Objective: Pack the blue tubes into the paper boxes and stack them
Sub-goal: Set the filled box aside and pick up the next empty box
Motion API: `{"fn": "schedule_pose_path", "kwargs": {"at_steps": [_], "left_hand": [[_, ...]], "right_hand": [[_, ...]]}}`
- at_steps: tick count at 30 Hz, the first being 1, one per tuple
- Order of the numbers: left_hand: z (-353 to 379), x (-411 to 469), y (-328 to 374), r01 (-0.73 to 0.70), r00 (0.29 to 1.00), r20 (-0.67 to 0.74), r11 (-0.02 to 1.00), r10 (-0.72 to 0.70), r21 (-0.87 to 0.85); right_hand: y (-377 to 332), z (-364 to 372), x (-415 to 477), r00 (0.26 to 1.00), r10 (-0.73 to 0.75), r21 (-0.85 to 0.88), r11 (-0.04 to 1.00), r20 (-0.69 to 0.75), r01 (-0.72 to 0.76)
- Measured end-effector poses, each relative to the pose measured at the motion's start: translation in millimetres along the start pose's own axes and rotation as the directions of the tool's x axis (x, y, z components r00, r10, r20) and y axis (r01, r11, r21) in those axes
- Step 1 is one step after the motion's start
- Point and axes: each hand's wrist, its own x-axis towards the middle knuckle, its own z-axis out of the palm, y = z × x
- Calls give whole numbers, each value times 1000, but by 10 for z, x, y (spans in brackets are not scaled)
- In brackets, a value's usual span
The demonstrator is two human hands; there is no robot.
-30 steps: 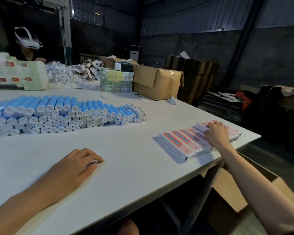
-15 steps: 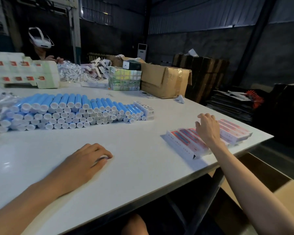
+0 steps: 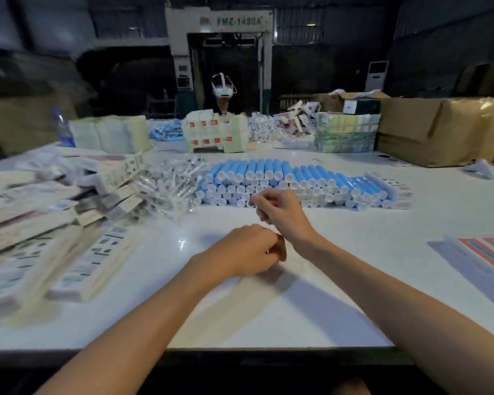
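Note:
A long stack of blue tubes (image 3: pixel 297 181) with white caps lies across the middle of the white table (image 3: pixel 354 252). My right hand (image 3: pixel 280 215) hovers just in front of the stack, fingers loosely curled, with nothing visible in it. My left hand (image 3: pixel 248 249) rests on the table just below it, fingers curled over a small white piece that is mostly hidden. Flat paper boxes (image 3: pixel 92 260) lie in loose heaps at the left. Filled red-striped boxes (image 3: pixel 485 255) sit at the right edge.
Clear plastic packets (image 3: pixel 171 183) are piled left of the tubes. Further back stand stacked cartons (image 3: pixel 214 132), a large cardboard box (image 3: pixel 439 129) and a water bottle (image 3: pixel 63 129). A person wearing a headset (image 3: pixel 224 89) works opposite. The table's front edge is close to me.
My view has swung left from the red-striped boxes to the table's middle. My right hand left those boxes and came over beside my left hand, in front of the tubes.

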Motion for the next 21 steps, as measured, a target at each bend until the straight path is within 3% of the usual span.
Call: {"fn": "schedule_pose_path", "kwargs": {"at_steps": [2, 5, 7, 9, 11, 13, 15, 18, 21], "left_hand": [[-95, -160, -150, 108, 994, -39, 989, -105, 97], [-222, -418, -496, 334, 933, -202, 928, -299, 167], [-315, -592, -779, 572, 806, -312, 799, -504, 185], [-413, -776, -1045, 795, 603, -359, 573, -712, 199], [-503, -949, -1289, 901, 432, -312, 389, -846, 191], [-536, -1095, -1495, 934, 345, -223, 310, -912, 180], [-529, -1178, -1606, 932, 332, -122, 305, -935, 197], [-487, -1172, -1640, 884, 437, -50, 419, -898, 210], [-512, -1095, -1628, 851, 519, -18, 515, -854, 104]], "right_hand": [[132, 283, -48, 997, 76, 163, 984, -8, -74], [335, 435, -82, 989, 145, 189, 972, -5, -141], [399, 413, -69, 983, 180, 182, 966, 24, -182], [430, 392, -64, 979, 201, 180, 962, 39, -205], [438, 402, -64, 978, 206, 187, 960, 33, -208], [426, 411, -59, 978, 206, 190, 959, 36, -209], [415, 407, -53, 977, 206, 192, 958, 52, -212], [422, 410, -60, 976, 209, 192, 957, 68, -218], [425, 405, -61, 975, 213, 195, 955, 63, -222]]}}
